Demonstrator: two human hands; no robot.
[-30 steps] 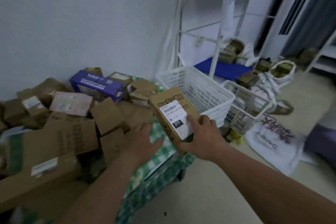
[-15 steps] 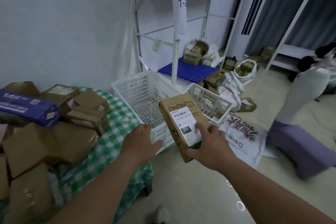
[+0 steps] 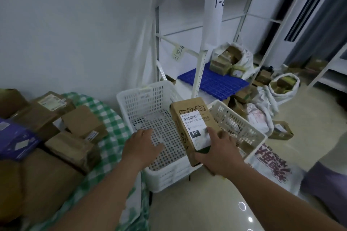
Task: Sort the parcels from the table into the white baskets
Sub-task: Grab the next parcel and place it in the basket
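Note:
My right hand [image 3: 219,153] grips a brown cardboard parcel [image 3: 189,116] with a white label reading 010, held over the right side of the near white basket [image 3: 142,99]. That basket shows only its bare perforated floor. A second white basket [image 3: 242,127] stands just to its right, with something brown in it. My left hand [image 3: 139,145] hovers over the near basket's front left, fingers apart, holding nothing. Several brown parcels [image 3: 78,129] and a purple box [image 3: 16,140] lie piled on the green checked table [image 3: 110,118] at the left.
A white metal shelf rack [image 3: 202,58] with a blue slatted panel [image 3: 212,78] stands behind the baskets. White sacks of parcels [image 3: 283,84] and a printed bag [image 3: 272,163] lie on the floor at the right. A person's purple-clad leg [image 3: 326,180] is at the right edge.
My view has swung right from the table to the baskets. The parcel in my right hand has moved from above the table edge to over the near basket, and my left hand followed.

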